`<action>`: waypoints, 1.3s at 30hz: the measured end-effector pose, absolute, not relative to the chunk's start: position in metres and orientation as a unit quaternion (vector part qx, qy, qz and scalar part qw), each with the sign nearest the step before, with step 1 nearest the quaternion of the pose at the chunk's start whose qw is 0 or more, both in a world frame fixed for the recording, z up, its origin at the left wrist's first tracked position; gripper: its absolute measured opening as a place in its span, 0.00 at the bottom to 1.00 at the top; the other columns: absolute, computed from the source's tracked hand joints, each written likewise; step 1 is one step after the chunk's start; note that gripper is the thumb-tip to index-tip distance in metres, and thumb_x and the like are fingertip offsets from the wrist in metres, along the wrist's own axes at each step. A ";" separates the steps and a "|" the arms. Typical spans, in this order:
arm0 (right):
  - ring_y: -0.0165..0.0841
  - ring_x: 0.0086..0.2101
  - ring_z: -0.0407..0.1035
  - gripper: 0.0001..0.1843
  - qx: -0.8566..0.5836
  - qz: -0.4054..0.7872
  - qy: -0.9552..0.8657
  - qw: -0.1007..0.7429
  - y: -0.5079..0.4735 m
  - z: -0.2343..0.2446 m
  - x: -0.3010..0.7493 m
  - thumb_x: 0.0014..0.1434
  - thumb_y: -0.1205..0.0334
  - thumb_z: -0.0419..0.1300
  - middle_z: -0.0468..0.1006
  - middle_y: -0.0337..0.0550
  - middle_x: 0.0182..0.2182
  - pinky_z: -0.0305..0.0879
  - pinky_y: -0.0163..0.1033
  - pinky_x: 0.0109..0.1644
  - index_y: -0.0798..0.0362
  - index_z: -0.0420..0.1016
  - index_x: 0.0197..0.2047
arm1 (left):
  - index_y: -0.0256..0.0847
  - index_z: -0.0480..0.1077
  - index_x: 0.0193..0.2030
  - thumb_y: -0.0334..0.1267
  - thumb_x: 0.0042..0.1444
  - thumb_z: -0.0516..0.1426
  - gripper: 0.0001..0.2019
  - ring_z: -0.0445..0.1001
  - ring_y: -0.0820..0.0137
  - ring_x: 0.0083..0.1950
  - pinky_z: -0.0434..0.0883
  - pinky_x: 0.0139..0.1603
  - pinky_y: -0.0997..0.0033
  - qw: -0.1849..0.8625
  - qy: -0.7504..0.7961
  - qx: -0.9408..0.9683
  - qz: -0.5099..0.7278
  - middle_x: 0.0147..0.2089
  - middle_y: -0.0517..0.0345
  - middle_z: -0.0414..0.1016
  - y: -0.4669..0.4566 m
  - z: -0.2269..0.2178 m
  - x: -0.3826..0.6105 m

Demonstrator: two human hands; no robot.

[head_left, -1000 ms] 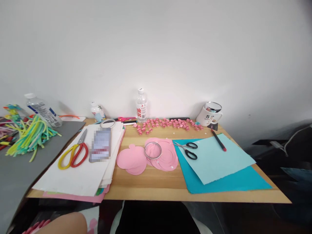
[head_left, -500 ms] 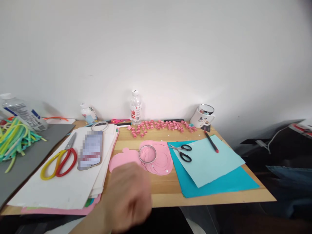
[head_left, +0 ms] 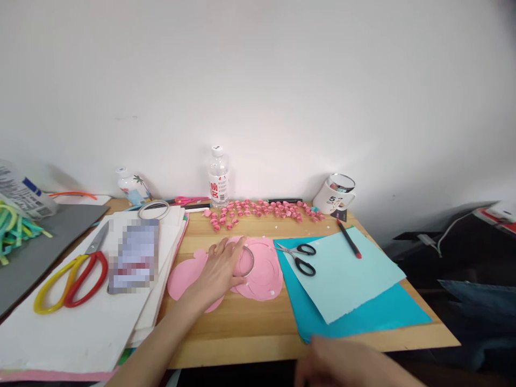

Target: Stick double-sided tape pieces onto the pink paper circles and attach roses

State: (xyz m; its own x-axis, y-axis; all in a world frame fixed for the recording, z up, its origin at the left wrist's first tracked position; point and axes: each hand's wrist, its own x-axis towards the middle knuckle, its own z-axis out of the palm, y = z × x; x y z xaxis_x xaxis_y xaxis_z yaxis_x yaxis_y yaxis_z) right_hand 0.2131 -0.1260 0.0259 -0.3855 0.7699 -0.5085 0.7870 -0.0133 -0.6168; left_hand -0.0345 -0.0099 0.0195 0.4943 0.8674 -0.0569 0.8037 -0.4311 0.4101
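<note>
- Red-and-yellow scissors (head_left: 68, 277) lie on the white paper stack (head_left: 80, 328) at the left of the desk (head_left: 250, 328).
- The left hand (head_left: 220, 269) lies flat on the pink paper circles (head_left: 264, 277) mid-desk, its grip apart with fingers spread. The fingertips touch the clear ring (head_left: 248, 263) sitting on those circles.
- Black scissors (head_left: 298, 257) rest just right of them, on the blue sheets (head_left: 350, 269).
- The right hand (head_left: 342, 365) hovers blurred at the near edge, and its grip cannot be made out.

R hand (head_left: 342, 363) blurred, cut off at btm edge; grip can't be told. L hand (head_left: 220, 269) hides near side of ring (head_left: 252, 262) & part of pink paper circles (head_left: 264, 271). Phone (head_left: 133, 255) pixelated. Plastic bottle (head_left: 20, 185) & green strips (head_left: 14, 228) cut off at left edge. Mug (head_left: 334, 200) print too small to read.
</note>
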 end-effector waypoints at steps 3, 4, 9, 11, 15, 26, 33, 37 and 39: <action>0.30 0.26 0.70 0.11 0.575 -0.374 0.725 -0.059 -0.061 0.023 0.203 0.60 0.64 0.51 0.75 0.39 0.26 0.62 0.33 0.29 0.52 0.73 0.31 | 0.43 0.44 0.67 0.35 0.47 0.59 0.41 0.53 0.53 0.64 0.54 0.58 0.52 0.196 0.489 0.845 0.097 0.63 0.42 0.58 -0.009 0.014 -0.036; 0.30 0.24 0.70 0.12 0.601 -0.320 0.726 -0.102 -0.042 0.021 0.199 0.60 0.65 0.50 0.76 0.40 0.26 0.61 0.34 0.29 0.53 0.73 0.30 | 0.43 0.43 0.67 0.35 0.47 0.59 0.43 0.53 0.52 0.64 0.54 0.57 0.52 0.196 0.489 0.844 0.100 0.63 0.42 0.57 -0.009 0.012 -0.037; 0.33 0.27 0.70 0.04 0.628 -0.264 0.713 -0.165 0.002 0.001 0.185 0.54 0.63 0.56 0.77 0.42 0.27 0.59 0.35 0.29 0.54 0.70 0.33 | 0.46 0.41 0.68 0.39 0.45 0.61 0.46 0.55 0.51 0.62 0.55 0.56 0.50 0.180 0.486 0.845 0.128 0.58 0.45 0.62 -0.006 -0.004 -0.040; 0.32 0.27 0.69 0.08 0.629 -0.282 0.704 -0.170 0.003 -0.005 0.182 0.50 0.63 0.59 0.77 0.40 0.27 0.58 0.34 0.29 0.54 0.69 0.36 | 0.47 0.39 0.68 0.39 0.44 0.62 0.47 0.57 0.52 0.60 0.55 0.56 0.51 0.174 0.486 0.842 0.158 0.56 0.47 0.64 -0.005 -0.006 -0.042; 0.30 0.26 0.67 0.15 0.628 -0.299 0.695 -0.180 -0.003 -0.006 0.179 0.45 0.66 0.63 0.74 0.38 0.27 0.58 0.34 0.29 0.54 0.67 0.38 | 0.49 0.36 0.68 0.39 0.45 0.62 0.49 0.56 0.53 0.62 0.55 0.59 0.53 0.171 0.489 0.831 0.204 0.58 0.49 0.62 -0.002 0.000 -0.056; 0.31 0.29 0.65 0.03 0.624 -0.293 0.715 -0.116 0.002 0.001 0.168 0.45 0.70 0.63 0.70 0.42 0.30 0.57 0.34 0.32 0.54 0.72 0.26 | 0.45 0.58 0.60 0.33 0.34 0.64 0.42 0.50 0.47 0.65 0.53 0.60 0.49 0.226 0.500 0.836 0.013 0.58 0.47 0.63 -0.006 0.037 -0.077; 0.32 0.30 0.65 0.09 0.611 -0.277 0.728 -0.141 0.003 -0.001 0.170 0.45 0.69 0.62 0.69 0.39 0.26 0.57 0.34 0.32 0.54 0.73 0.34 | 0.37 0.69 0.33 0.39 0.44 0.63 0.11 0.65 0.53 0.48 0.63 0.46 0.56 0.213 0.513 0.830 0.045 0.41 0.46 0.69 0.004 0.028 -0.010; 0.31 0.28 0.65 0.05 0.589 -0.301 0.732 -0.165 0.009 -0.005 0.176 0.50 0.66 0.59 0.72 0.41 0.27 0.58 0.34 0.32 0.54 0.75 0.31 | 0.37 0.66 0.27 0.37 0.37 0.66 0.13 0.66 0.53 0.45 0.63 0.44 0.57 0.198 0.549 0.812 0.028 0.35 0.48 0.69 0.011 0.023 0.010; 0.31 0.28 0.66 0.07 0.569 -0.319 0.736 -0.181 0.015 -0.007 0.178 0.53 0.64 0.57 0.74 0.41 0.27 0.58 0.34 0.32 0.54 0.76 0.30 | 0.38 0.64 0.23 0.36 0.36 0.66 0.13 0.66 0.54 0.43 0.63 0.41 0.59 0.201 0.548 0.811 0.033 0.33 0.49 0.69 0.012 0.021 0.011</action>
